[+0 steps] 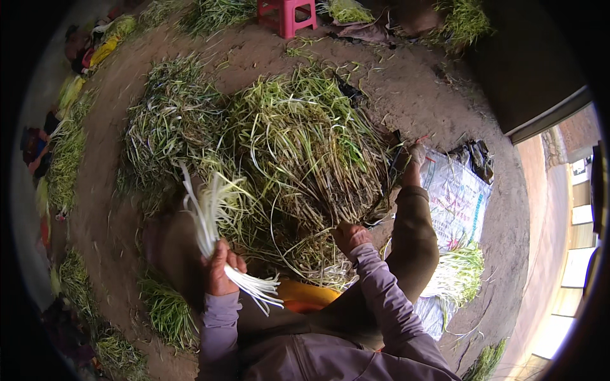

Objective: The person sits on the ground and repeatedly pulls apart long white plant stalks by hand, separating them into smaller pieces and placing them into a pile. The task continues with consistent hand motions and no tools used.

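Note:
My left hand is closed round a bunch of long white stems, like peeled garlic shoots. Their pale, wispy tops point up and away; the cut or root ends fan out to the right below my fist. My right hand is closed at the near edge of a big heap of green and brown stalks. Its fingers meet the dry brown stalk ends there, and what they pinch is too small to make out. The heap lies between my spread legs.
A duller heap of leaves adjoins on the left. Pale trimmed stems lie on a white woven sack to the right, beyond my knee. Green bundles rest by my left leg. A pink stool stands at the far side.

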Motion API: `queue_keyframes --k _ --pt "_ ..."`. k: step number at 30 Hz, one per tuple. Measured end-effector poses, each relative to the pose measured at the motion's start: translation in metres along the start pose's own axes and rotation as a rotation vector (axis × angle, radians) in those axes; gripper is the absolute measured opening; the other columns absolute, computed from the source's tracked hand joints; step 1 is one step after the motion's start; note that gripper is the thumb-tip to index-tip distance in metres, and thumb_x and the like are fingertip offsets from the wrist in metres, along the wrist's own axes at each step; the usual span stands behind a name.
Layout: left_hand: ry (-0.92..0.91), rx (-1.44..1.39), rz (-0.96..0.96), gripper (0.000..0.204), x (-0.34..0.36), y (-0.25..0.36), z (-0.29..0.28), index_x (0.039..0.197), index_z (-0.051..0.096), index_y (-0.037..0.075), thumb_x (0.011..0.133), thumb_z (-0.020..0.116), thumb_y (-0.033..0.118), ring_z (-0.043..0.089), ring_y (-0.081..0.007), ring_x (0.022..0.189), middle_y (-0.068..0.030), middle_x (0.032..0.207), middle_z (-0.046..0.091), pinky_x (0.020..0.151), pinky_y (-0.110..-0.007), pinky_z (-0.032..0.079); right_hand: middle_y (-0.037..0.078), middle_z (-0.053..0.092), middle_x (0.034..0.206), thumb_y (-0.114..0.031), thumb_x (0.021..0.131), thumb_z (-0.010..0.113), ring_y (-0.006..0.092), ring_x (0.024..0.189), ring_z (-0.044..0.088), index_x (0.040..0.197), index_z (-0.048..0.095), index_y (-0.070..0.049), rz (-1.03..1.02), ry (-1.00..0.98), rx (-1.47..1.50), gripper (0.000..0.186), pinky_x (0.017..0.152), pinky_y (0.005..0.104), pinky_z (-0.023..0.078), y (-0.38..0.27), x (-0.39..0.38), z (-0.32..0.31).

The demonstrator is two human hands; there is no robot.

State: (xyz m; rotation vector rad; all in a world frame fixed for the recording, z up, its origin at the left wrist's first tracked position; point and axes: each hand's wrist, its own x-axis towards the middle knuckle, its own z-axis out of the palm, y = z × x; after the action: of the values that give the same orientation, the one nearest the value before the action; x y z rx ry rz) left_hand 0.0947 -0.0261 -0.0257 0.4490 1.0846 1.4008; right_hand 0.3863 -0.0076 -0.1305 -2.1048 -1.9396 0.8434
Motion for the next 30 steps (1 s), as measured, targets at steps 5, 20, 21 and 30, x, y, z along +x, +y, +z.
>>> queue_keyframes --k 5,20,21,30 --pt "0.077 -0.036 0.216 0.018 0.005 0.035 0.017 0.089 0.047 0.009 0.086 0.056 0.024 0.04 -0.0043 0.043 0.0037 0.058 0.042 0.033 -0.018 0.036 0.018 0.057 0.092 -0.038 0.072 0.06 0.0359 0.082 0.055 0.096 0.053 -0.009 0.035 0.14 -0.089 0.038 0.067 0.0443 0.045 -0.002 0.057 0.006" --pt "0.218 0.086 -0.146 0.017 0.018 -0.043 -0.026 0.086 0.051 0.011 0.083 0.059 0.026 0.037 -0.0091 0.035 -0.0002 0.054 0.043 0.031 -0.022 0.031 0.015 0.047 0.111 -0.025 0.077 0.053 0.0317 0.104 0.047 0.118 0.041 -0.008 0.195 -0.05 -0.33 0.046 0.081 0.042 0.041 -0.032 0.114 0.003" --pt "0.207 0.083 -0.151 0.017 0.019 -0.045 -0.026 0.086 0.051 0.011 0.084 0.059 0.025 0.037 -0.0091 0.035 -0.0002 0.054 0.043 0.031 -0.022 0.031 0.02 0.045 0.111 -0.039 0.077 0.054 0.0353 0.107 0.044 0.115 0.041 -0.007 0.164 0.001 -0.296 0.052 0.086 0.0435 0.04 -0.023 0.116 0.014" --pt "0.2 0.05 -0.183 0.019 0.025 -0.045 -0.024 0.079 0.047 0.011 0.082 0.06 0.024 0.036 -0.0093 0.031 0.0001 0.048 0.042 0.029 -0.023 0.029 0.02 0.045 0.113 -0.042 0.079 0.05 0.0356 0.104 0.045 0.119 0.038 -0.006 -0.002 0.267 -0.555 0.055 0.082 0.0432 0.042 -0.018 0.125 0.055"
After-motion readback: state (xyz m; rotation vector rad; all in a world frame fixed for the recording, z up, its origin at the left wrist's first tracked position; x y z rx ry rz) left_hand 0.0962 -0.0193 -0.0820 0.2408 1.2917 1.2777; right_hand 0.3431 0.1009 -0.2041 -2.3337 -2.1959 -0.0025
